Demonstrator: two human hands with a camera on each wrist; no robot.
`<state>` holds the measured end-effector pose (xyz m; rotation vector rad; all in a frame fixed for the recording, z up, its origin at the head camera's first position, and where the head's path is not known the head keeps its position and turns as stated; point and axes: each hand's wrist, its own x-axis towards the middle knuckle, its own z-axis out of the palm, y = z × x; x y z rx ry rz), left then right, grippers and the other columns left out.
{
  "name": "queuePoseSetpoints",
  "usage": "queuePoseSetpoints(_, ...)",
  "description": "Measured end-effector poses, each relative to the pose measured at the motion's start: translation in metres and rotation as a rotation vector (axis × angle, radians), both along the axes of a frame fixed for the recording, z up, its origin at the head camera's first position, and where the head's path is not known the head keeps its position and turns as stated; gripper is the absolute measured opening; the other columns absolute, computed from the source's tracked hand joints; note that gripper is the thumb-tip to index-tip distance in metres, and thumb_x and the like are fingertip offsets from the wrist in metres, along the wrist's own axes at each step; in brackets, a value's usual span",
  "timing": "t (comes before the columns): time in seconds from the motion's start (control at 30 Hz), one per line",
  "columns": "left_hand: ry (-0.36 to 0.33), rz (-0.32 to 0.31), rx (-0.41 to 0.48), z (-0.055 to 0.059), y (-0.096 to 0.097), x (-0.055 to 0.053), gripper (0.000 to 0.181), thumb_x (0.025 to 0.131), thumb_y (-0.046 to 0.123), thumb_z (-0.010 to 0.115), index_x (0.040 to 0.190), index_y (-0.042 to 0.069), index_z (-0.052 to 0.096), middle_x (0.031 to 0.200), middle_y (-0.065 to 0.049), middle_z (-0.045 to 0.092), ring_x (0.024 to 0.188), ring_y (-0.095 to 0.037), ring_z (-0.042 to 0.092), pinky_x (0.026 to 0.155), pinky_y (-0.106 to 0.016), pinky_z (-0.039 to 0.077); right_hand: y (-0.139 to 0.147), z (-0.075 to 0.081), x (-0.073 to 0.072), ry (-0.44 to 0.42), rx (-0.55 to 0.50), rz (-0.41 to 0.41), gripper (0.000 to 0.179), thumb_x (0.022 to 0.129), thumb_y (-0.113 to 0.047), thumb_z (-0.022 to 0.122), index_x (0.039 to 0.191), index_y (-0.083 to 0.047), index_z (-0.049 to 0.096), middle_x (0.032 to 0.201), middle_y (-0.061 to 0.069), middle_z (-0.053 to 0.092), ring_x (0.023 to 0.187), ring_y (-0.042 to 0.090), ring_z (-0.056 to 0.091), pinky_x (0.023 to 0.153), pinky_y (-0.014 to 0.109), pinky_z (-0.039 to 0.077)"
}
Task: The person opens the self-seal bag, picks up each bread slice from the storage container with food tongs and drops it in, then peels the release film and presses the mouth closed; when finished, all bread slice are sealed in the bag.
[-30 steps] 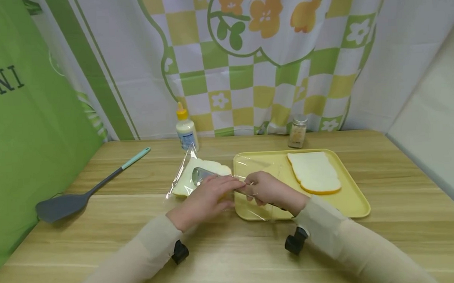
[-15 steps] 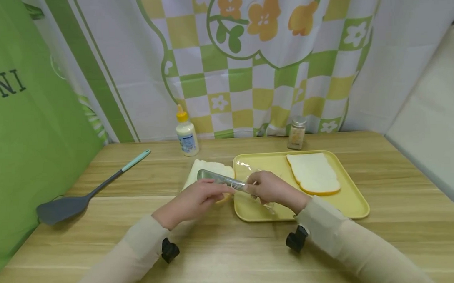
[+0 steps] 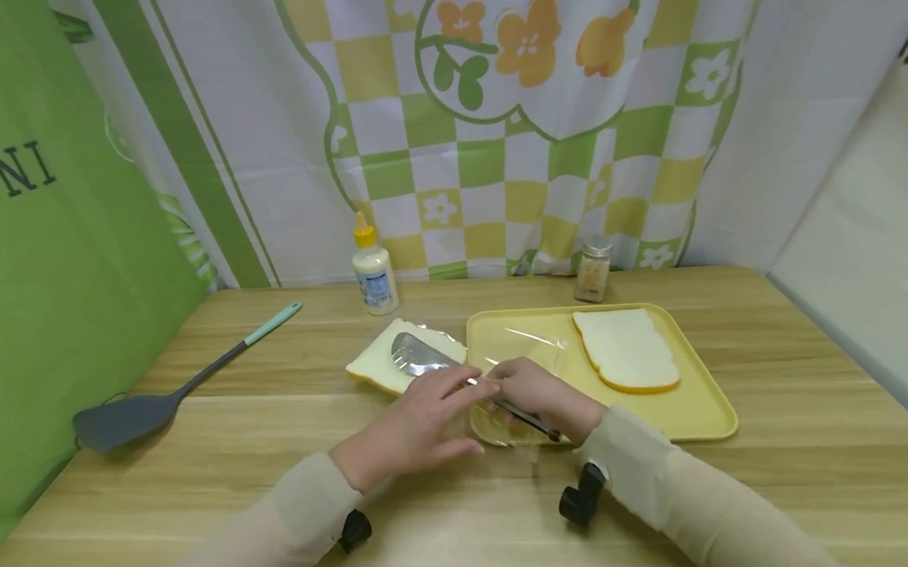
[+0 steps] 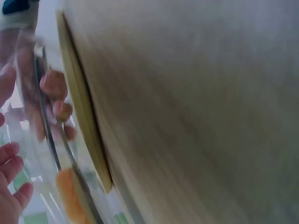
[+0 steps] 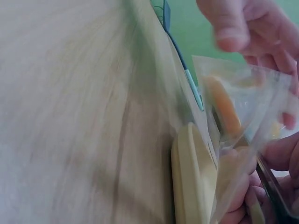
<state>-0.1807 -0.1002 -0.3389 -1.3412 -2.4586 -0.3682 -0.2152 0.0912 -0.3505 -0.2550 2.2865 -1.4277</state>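
Right hand (image 3: 539, 391) grips slender tongs (image 3: 421, 356), seemingly metal

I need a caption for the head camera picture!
Right hand grips tongs around a bread slice; another slice lies on a yellow tray.

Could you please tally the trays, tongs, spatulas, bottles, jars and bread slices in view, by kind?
Tray: 1
Tongs: 1
Spatula: 1
Bottle: 1
Jar: 1
Bread: 2 (tray slice, tongs slice)
Total: 7
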Motion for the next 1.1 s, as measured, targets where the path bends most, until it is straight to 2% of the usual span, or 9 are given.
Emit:
queuePoseSetpoints(0.07,0.034,0.019,-0.005,-0.001,0.003,0.001,0.067,0.072,0.032,0.078,0.13,0.014,0.049,0.127,-0.009,0.052,0.116,-0.023,0.05,0.098,-0.041,0.04,-0.001,0.0,0.0,-0.027,-0.042,-0.012,0.02,0.093,-0.011,0.049,0.081,0.0,0.059,0.061,0.004,0.053,0.045,0.011,0.045,0.042,0.021,0.039)
queuePoseSetpoints(0.17,0.08,0.052,0.009,-0.001,0.005,-0.001,0.055,0.073,0.021,0.078,0.122,0.014,0.056,0.118,-0.003,0.059,0.109,-0.019,0.055,0.094,-0.037,0.042,-0.002,0.0,0.0,-0.053,-0.067,-0.015,0.018,0.094,-0.009,0.047,0.086,0.003,0.059,0.063,0.004,0.054,0.044,0.01,0.045,0.041,0.02,0.039)
queuePoseSetpoints(0.33,0.15,-0.022,0.099,-0.004,0.004,-0.005,0.017,0.077,0.007,0.072,0.092,0.01,0.067,0.104,-0.002,0.065,0.097,-0.018,0.061,0.086,-0.032,0.048,-0.003,0.0,0.0,-0.027,-0.039,0.001,0.023,0.095,-0.016,0.049,0.093,0.004,0.06,0.066,0.005,0.056,0.045,0.01,0.046,0.043,0.02,0.04)
queuePoseSetpoints(0.43,0.152,-0.051,0.117,-0.005,0.003,-0.003,0.009,0.078,0.008,0.072,0.083,0.011,0.066,0.105,-0.004,0.065,0.097,-0.019,0.062,0.086,-0.031,0.049,-0.001,0.001,0.0,0.022,0.01,0.0,0.021,0.094,-0.016,0.051,0.092,0.003,0.061,0.067,0.005,0.056,0.047,0.011,0.046,0.044,0.021,0.04)
queuePoseSetpoints(0.6,0.091,-0.045,0.092,-0.004,0.0,0.0,0.004,0.081,0.011,0.069,0.082,0.012,0.065,0.109,-0.006,0.066,0.101,-0.02,0.061,0.089,-0.032,0.048,0.005,0.004,-0.003,0.059,0.077,0.021,0.02,0.094,-0.015,0.052,0.093,0.002,0.062,0.069,0.007,0.056,0.049,0.013,0.046,0.046,0.023,0.041)
queuePoseSetpoints(0.8,0.056,-0.092,0.11,-0.002,-0.003,0.001,0.006,0.08,0.008,0.07,0.081,0.009,0.065,0.107,-0.009,0.066,0.104,-0.022,0.061,0.094,-0.032,0.046,0.011,0.005,-0.008,0.054,0.084,-0.005,0.021,0.094,-0.014,0.051,0.094,0.004,0.061,0.067,0.007,0.055,0.049,0.013,0.045,0.046,0.023,0.041)
queuePoseSetpoints(0.9,0.015,-0.108,0.119,-0.003,-0.004,0.0,0.011,0.078,0.011,0.073,0.083,0.009,0.064,0.11,-0.01,0.065,0.105,-0.022,0.06,0.095,-0.031,0.046,0.011,0.0,-0.009,0.039,0.083,-0.013,0.021,0.094,-0.015,0.052,0.092,0.004,0.06,0.066,0.006,0.054,0.048,0.013,0.045,0.046,0.023,0.04)
queuePoseSetpoints(0.97,-0.042,-0.121,0.126,-0.004,-0.005,-0.001,0.017,0.077,0.017,0.075,0.087,0.009,0.064,0.114,-0.01,0.063,0.107,-0.021,0.059,0.095,-0.03,0.045,0.011,-0.003,-0.009,0.031,0.085,-0.006,0.021,0.095,-0.015,0.051,0.091,0.003,0.06,0.065,0.005,0.054,0.048,0.012,0.045,0.046,0.024,0.04)
queuePoseSetpoints(1.1,-0.213,-0.11,0.147,0.0,-0.003,-0.004,0.033,0.079,0.026,0.073,0.105,0.007,0.064,0.122,-0.009,0.058,0.113,-0.021,0.055,0.098,-0.032,0.043,0.01,-0.006,-0.01,0.029,0.101,0.008,0.021,0.095,-0.018,0.051,0.09,0.0,0.061,0.064,0.005,0.055,0.048,0.012,0.046,0.047,0.024,0.041)
